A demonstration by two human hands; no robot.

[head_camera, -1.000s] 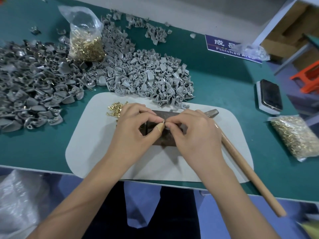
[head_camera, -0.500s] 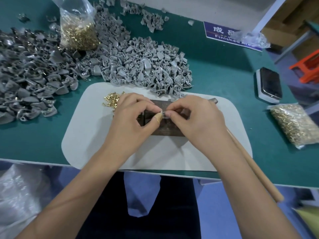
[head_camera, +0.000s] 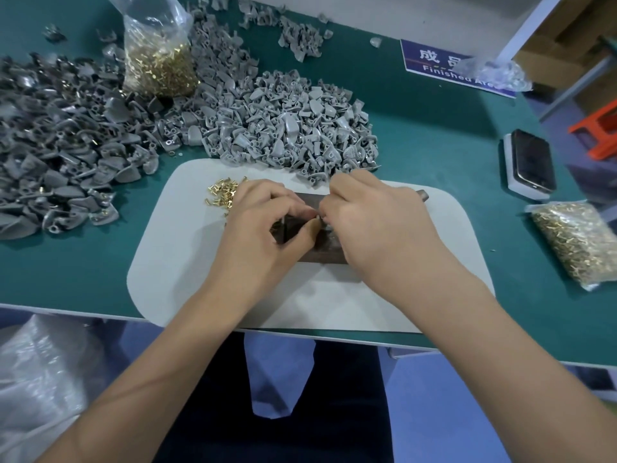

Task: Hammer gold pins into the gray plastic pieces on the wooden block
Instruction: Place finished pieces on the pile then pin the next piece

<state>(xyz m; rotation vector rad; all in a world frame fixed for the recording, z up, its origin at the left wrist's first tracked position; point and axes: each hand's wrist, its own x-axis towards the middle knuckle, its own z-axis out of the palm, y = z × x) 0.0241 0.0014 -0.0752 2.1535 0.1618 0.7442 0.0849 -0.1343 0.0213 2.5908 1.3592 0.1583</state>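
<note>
Right, both hands—left hand (head_camera: 257, 228), right hand (head_camera: 374, 225)—pinch a tiny piece over the wooden block (head_camera: 314, 228) at frame centre—one slip and it could skitter off among the loose gold pins (head_camera: 222, 192).

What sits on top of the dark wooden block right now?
Both hands cover most of the dark wooden block. The left hand and right hand meet fingertip to fingertip over it, pinching something small. Whether that is a pin or a gray piece is hidden.

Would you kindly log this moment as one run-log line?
stage: setting pin | left hand: pinching at wooden block | right hand: pinching there too | hammer head: resting on mat, unheld
</note>
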